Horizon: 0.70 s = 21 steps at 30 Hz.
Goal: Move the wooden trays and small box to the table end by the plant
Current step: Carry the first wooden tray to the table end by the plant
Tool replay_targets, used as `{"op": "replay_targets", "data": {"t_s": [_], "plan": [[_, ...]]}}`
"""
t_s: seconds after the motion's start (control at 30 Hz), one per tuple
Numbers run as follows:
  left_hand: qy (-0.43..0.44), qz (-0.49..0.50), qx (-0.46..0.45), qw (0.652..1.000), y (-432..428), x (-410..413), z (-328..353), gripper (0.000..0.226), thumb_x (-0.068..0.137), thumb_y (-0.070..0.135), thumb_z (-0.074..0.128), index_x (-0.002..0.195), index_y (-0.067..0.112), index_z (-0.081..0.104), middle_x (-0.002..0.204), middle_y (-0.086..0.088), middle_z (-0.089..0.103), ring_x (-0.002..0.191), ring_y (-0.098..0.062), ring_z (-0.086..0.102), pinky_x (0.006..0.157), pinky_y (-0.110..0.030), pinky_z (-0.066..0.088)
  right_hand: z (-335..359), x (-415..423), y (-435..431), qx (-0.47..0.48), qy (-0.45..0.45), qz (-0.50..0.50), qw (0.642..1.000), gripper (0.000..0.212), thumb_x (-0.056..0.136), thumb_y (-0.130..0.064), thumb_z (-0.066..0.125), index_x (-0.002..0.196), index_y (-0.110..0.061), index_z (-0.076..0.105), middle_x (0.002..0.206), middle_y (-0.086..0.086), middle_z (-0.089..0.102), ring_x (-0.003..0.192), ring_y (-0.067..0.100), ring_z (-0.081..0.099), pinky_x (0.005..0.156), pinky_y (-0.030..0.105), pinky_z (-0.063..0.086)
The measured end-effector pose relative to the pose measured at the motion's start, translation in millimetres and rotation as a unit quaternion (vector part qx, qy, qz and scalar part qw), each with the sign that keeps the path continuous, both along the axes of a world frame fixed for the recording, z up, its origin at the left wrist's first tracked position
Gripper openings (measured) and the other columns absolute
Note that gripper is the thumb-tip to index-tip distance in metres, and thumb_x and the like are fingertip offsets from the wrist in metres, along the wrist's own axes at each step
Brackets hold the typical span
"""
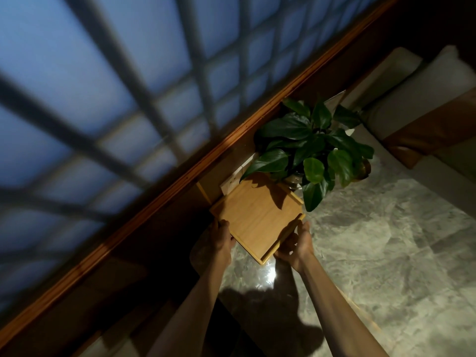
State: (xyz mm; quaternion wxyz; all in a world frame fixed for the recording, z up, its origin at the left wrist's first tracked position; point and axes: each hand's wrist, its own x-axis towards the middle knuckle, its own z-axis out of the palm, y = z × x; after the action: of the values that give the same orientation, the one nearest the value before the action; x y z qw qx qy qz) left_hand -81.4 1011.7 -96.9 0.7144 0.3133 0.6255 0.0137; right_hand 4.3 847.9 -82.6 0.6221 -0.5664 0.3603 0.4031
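Tray point(257, 220) between both hands, beside plant point(309, 148)

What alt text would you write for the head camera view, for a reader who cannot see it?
Two bare hands, left hand and right hand, hold a wooden tray by opposite edges beside a leafy green plant at the end of a marble table. A gridded window fills the upper left.

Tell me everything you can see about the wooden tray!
The wooden tray is light, bamboo-looking, squarish, with a flat floor, low raised rims, and nothing in it. The left hand and right hand grip opposite sides. It sits beside the plant, whose leaves shadow its far corner, at the marble table end.
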Motion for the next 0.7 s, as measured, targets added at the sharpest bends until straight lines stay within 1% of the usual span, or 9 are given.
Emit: {"op": "replay_targets", "data": {"t_s": [0.13, 0.3, 0.43, 0.5, 0.53, 0.57, 0.6, 0.63, 0.7], "plan": [[-0.004, 0.001, -0.003, 1.000, -1, -3, 7, 0.044, 0.101, 0.020, 0.044, 0.144, 0.010, 0.042, 0.145, -0.017, 0.047, 0.135, -0.035, 0.046, 0.111, -0.043, 0.040, 1, -2, -1, -0.017, -0.013, 0.008, 1.000, 0.061, 0.090, -0.074, 0.019, 0.083, -0.033, 0.064, 0.091, 0.006, 0.065, 0.088, 0.025, 0.057, 0.091, 0.053, 0.049], [0.002, -0.024, 0.061, 0.998, 1, -2, 5, 0.038, 0.100, 0.013, 0.046, 0.136, 0.001, 0.047, 0.139, -0.025, 0.053, 0.129, -0.041, 0.053, 0.109, -0.050, 0.046, 1, 2, 2, -0.003, -0.017, 0.032, 0.999, 0.069, 0.092, -0.071, 0.022, 0.084, -0.017, 0.064, 0.076, 0.010, 0.072, 0.084, 0.026, 0.059, 0.067, 0.041, 0.048], [-0.001, -0.029, 0.095, 0.995, -6, -2, 7, 0.049, 0.095, 0.004, 0.051, 0.143, 0.011, 0.042, 0.142, -0.022, 0.049, 0.130, -0.038, 0.049, 0.113, -0.055, 0.040, 4, 1, 0, 0.002, -0.035, 0.066, 0.997, 0.064, 0.092, -0.070, 0.026, 0.090, -0.018, 0.064, 0.086, 0.007, 0.069, 0.085, 0.024, 0.062, 0.077, 0.051, 0.057], [0.016, -0.126, 0.161, 0.979, -10, -6, 10, 0.065, 0.094, 0.005, 0.052, 0.152, 0.019, 0.026, 0.149, -0.020, 0.038, 0.133, -0.037, 0.044, 0.115, -0.050, 0.038, 7, -4, -4, -0.020, -0.063, 0.112, 0.991, 0.061, 0.096, -0.064, 0.028, 0.101, -0.017, 0.066, 0.096, 0.007, 0.071, 0.095, 0.025, 0.065, 0.087, 0.052, 0.055], [0.054, -0.221, 0.211, 0.951, -14, -10, 11, 0.074, 0.094, 0.010, 0.054, 0.156, 0.022, 0.015, 0.153, -0.019, 0.028, 0.136, -0.036, 0.039, 0.115, -0.047, 0.038, 6, -7, -7, -0.060, -0.107, 0.151, 0.981, 0.055, 0.099, -0.057, 0.031, 0.113, -0.016, 0.064, 0.109, 0.010, 0.070, 0.108, 0.029, 0.063, 0.095, 0.051, 0.051], [0.102, -0.321, 0.266, 0.903, -20, -15, 11, 0.082, 0.094, 0.017, 0.055, 0.156, 0.024, 0.003, 0.158, -0.016, 0.015, 0.141, -0.036, 0.030, 0.116, -0.047, 0.035, 4, -10, -12, -0.118, -0.176, 0.223, 0.952, 0.051, 0.101, -0.050, 0.033, 0.128, -0.015, 0.058, 0.128, 0.014, 0.062, 0.124, 0.032, 0.055, 0.106, 0.050, 0.044], [0.138, -0.404, 0.319, 0.846, -26, -21, 10, 0.088, 0.093, 0.023, 0.057, 0.156, 0.027, -0.005, 0.162, -0.013, 0.001, 0.146, -0.035, 0.018, 0.118, -0.048, 0.031, 2, -15, -19, -0.189, -0.246, 0.326, 0.893, 0.053, 0.102, -0.047, 0.033, 0.143, -0.016, 0.044, 0.147, 0.014, 0.047, 0.137, 0.032, 0.043, 0.115, 0.048, 0.035], [0.157, -0.469, 0.363, 0.790, -34, -27, 10, 0.092, 0.091, 0.027, 0.058, 0.155, 0.029, -0.008, 0.163, -0.011, -0.010, 0.150, -0.034, 0.005, 0.121, -0.052, 0.025, 0, -22, -26, -0.251, -0.303, 0.430, 0.813, 0.058, 0.102, -0.049, 0.030, 0.152, -0.020, 0.028, 0.160, 0.009, 0.029, 0.146, 0.029, 0.030, 0.120, 0.047, 0.028], [0.171, -0.557, 0.407, 0.704, -49, -39, 12, 0.094, 0.088, 0.033, 0.059, 0.154, 0.033, -0.008, 0.163, -0.009, -0.020, 0.151, -0.033, -0.012, 0.122, -0.060, 0.013, -3, -42, -41, -0.302, -0.357, 0.570, 0.675, 0.067, 0.096, -0.059, 0.016, 0.156, -0.034, 0.000, 0.165, -0.007, -0.003, 0.152, 0.019, 0.005, 0.122, 0.047, 0.020]]}}
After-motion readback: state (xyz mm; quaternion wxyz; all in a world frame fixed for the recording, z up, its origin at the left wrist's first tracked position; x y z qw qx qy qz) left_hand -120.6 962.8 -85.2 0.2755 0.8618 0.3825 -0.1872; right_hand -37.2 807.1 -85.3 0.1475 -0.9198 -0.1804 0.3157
